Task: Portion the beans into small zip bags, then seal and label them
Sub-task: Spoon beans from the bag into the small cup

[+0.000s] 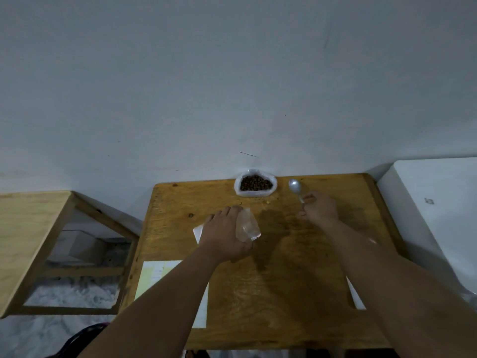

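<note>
Brown beans (255,183) fill an open white plastic bag (238,190) at the far edge of the wooden table (296,293), against the wall. My left hand (227,233) holds a small clear zip bag (247,226) just above the table's middle. My right hand (320,208) grips the handle of a metal spoon (294,187), whose bowl points toward the wall, right of the beans. A white slip of paper (198,231) shows partly from under my left hand.
A pale yellow and white sheet (154,275) lies at the table's near left, under my left forearm. A white strip (356,295) lies near the right edge. A wooden frame (33,244) stands to the left, a white box (433,210) to the right.
</note>
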